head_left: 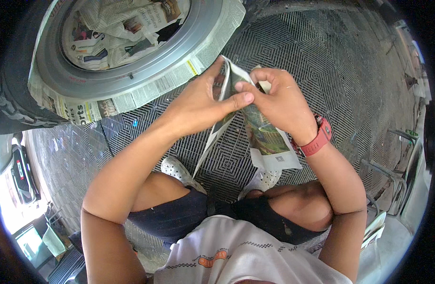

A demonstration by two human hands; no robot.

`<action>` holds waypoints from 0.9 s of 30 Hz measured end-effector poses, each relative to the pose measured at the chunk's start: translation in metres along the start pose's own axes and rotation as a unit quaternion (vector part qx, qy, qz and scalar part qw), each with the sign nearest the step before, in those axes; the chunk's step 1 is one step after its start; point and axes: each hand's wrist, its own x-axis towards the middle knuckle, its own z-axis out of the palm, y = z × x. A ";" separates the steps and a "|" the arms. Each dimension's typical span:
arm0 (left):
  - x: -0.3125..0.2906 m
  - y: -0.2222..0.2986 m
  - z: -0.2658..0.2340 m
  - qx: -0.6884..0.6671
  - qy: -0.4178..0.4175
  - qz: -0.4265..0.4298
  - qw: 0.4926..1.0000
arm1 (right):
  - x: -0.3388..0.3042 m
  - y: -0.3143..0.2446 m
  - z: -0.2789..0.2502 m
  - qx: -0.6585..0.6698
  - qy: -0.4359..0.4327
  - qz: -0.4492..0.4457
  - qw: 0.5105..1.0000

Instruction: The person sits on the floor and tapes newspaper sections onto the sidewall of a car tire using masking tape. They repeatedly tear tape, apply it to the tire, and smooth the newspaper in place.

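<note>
In front of my chest I hold a folded newspaper sheet (267, 135) that hangs down with a printed picture on its right part. My left hand (196, 102) grips its left fold, the thumb on the near side and the fingers partly hidden behind the paper. The thumb and fingers of my right hand (281, 102) pinch its upper right edge. Ahead on the left is a wheel with a grey rim (191, 45). Newspaper strips (146, 92) stick out all round between the rim and the black tyre (18, 104). More newspaper (127, 31) covers the middle of the wheel.
Dark ribbed matting (321, 61) with a diamond pattern lies below. My feet wear white perforated clogs (177, 169), beneath the paper. A dark car (24, 173) stands at the far left, metal-framed chairs (393, 184) at the right.
</note>
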 end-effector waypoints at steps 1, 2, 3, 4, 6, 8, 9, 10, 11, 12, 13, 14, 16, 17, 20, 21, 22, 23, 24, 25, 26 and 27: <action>0.005 -0.002 -0.001 0.053 -0.010 0.021 0.998 | 0.003 0.005 -0.002 -0.029 -0.012 -0.026 0.999; 0.005 0.008 -0.007 0.032 -0.051 -0.023 0.998 | 0.004 0.012 -0.006 -0.057 -0.026 -0.049 0.997; 0.006 0.013 -0.011 0.012 -0.092 -0.065 0.994 | 0.004 0.017 -0.011 -0.085 -0.040 -0.072 0.993; 0.007 0.006 -0.009 0.063 -0.066 -0.049 0.995 | 0.003 0.020 -0.017 -0.083 -0.075 -0.021 0.993; 0.004 0.006 -0.012 0.149 -0.046 -0.019 0.988 | -0.004 0.011 -0.029 -0.248 -0.049 -0.043 0.967; 0.003 0.007 -0.011 0.232 -0.023 0.033 0.972 | -0.009 0.014 -0.033 -0.376 0.000 -0.087 0.923; 0.003 0.011 -0.009 0.253 -0.040 0.024 0.966 | -0.010 0.017 -0.032 -0.370 0.014 -0.109 0.922; 0.002 0.015 -0.008 0.274 -0.058 0.015 0.960 | -0.011 0.018 -0.030 -0.365 0.028 -0.132 0.921; 0.001 0.021 -0.008 0.294 -0.075 0.004 0.953 | -0.011 0.019 -0.027 -0.358 0.040 -0.154 0.920; 0.002 0.024 -0.009 0.308 -0.099 0.002 0.946 | -0.011 0.017 -0.023 -0.345 0.022 -0.144 0.927; 0.004 0.022 -0.008 0.309 -0.105 0.018 0.945 | -0.010 0.019 -0.022 -0.319 -0.006 -0.138 0.938; 0.004 0.018 -0.009 0.310 -0.110 0.033 0.944 | -0.008 0.023 -0.020 -0.291 -0.034 -0.133 0.947; 0.006 0.013 -0.010 0.319 -0.122 0.048 0.939 | -0.005 0.025 -0.018 -0.240 -0.089 -0.100 0.962; 0.007 0.012 -0.011 0.326 -0.129 0.048 0.935 | -0.004 0.026 -0.019 -0.225 -0.099 -0.088 0.965; 0.007 0.006 -0.009 0.330 -0.105 0.088 0.934 | -0.001 0.031 -0.021 -0.183 -0.111 -0.067 0.975; 0.006 0.006 -0.009 0.328 -0.089 0.108 0.934 | -0.001 0.033 -0.022 -0.171 -0.102 -0.070 0.977; 0.006 0.007 -0.008 0.323 -0.081 0.106 0.937 | 0.000 0.035 -0.022 -0.158 -0.094 -0.074 0.980; 0.007 0.012 -0.007 0.316 -0.074 0.105 0.940 | 0.001 0.038 -0.024 -0.153 -0.099 -0.075 0.980; 0.008 0.016 -0.006 0.310 -0.067 0.103 0.943 | 0.002 0.040 -0.026 -0.148 -0.103 -0.077 0.981; 0.011 0.017 -0.005 0.304 -0.070 0.100 0.945 | 0.003 0.042 -0.027 -0.143 -0.108 -0.078 0.981; 0.013 0.017 -0.006 0.299 -0.073 0.095 0.947 | 0.003 0.041 -0.027 -0.143 -0.112 -0.076 0.980; 0.016 0.017 -0.006 0.293 -0.075 0.090 0.949 | 0.003 0.038 -0.029 -0.143 -0.117 -0.073 0.980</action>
